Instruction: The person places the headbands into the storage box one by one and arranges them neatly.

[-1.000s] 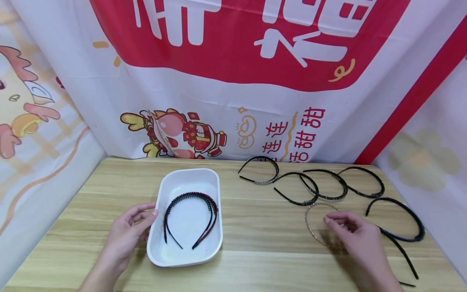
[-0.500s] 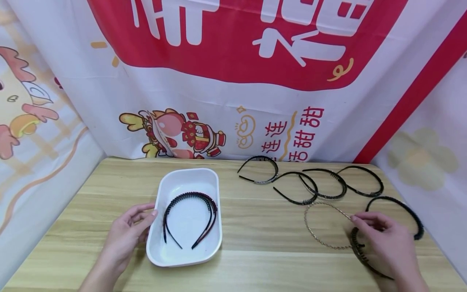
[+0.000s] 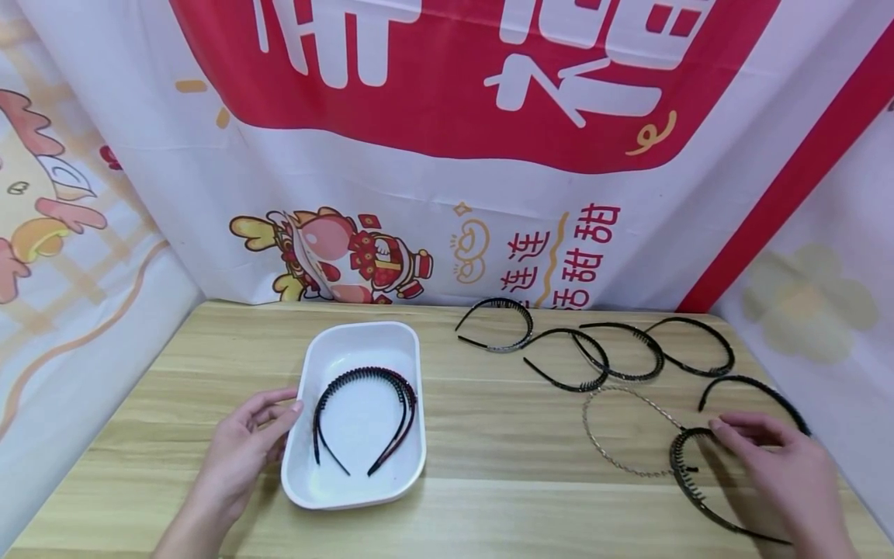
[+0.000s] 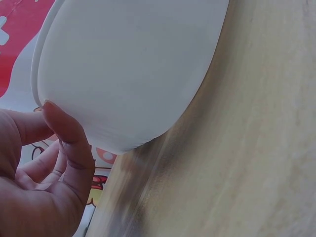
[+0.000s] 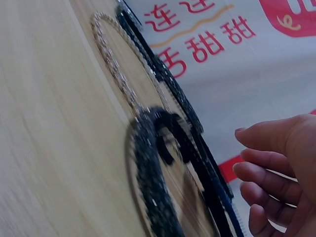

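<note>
On a pale wooden table [image 3: 489,512], we see a bare left hand [image 3: 244,435] holding the left rim of a white, rounded-rectangular tray [image 3: 363,446]. Two thin, dark headbands [image 3: 368,371] lie inside it. To the right, four black, curved headbands [image 3: 606,363] form a loose row near the back. Nearer us lies a slim, gold, braided-looking headband [image 5: 113,73], its ends reaching a dark, toothed headband [image 3: 685,484]. Beside that, the right hand [image 3: 782,458] is released, fingers loosely bent, grasping nothing; it partly hides another black headband [image 3: 774,394].
</note>
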{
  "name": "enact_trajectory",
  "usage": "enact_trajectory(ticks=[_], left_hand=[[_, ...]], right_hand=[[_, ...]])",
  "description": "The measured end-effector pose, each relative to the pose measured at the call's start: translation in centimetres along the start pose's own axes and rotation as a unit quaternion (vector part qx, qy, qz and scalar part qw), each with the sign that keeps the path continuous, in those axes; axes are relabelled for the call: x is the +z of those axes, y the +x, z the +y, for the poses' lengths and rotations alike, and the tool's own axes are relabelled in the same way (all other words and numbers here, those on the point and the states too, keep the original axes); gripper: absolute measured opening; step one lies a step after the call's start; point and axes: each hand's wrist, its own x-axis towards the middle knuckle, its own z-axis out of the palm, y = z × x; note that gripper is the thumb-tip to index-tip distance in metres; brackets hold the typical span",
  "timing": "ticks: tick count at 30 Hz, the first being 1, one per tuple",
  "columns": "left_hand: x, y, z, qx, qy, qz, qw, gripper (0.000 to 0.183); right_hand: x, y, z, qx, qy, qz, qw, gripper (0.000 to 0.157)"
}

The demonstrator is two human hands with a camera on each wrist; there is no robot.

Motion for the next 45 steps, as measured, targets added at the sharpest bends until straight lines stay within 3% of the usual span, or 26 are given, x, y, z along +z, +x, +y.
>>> enact_trajectory(ticks=[4,13,20,26,45], left_hand=[[0.0,0.0,0.1,-0.001,0.001,0.0,1.0,0.048],[0.1,0.1,0.3,-0.007,0.0,0.002,1.0,0.048],[0.1,0.1,0.2,-0.001,-0.001,0.0,1.0,0.047],[0.1,0.0,0.2,-0.005,0.003,0.0,1.0,0.049],[0.1,-0.1,0.0,-0.003,0.002,0.002,1.0,0.047]], right_hand=[[-0.6,0.5,0.7,0.031,-0.01,0.002,0.999,0.056],[-1.1,0.8,1.8,0.058,-0.013,0.01,0.998,0.054],[-1.4,1.1,2.4,0.074,-0.045,-0.008,0.996,0.06],[-1.2,1.1,3.1,0.055,-0.077,-0.015,0.995,0.055],[-0.8,1.2,3.7,0.022,-0.101,-0.024,0.994,0.037]])
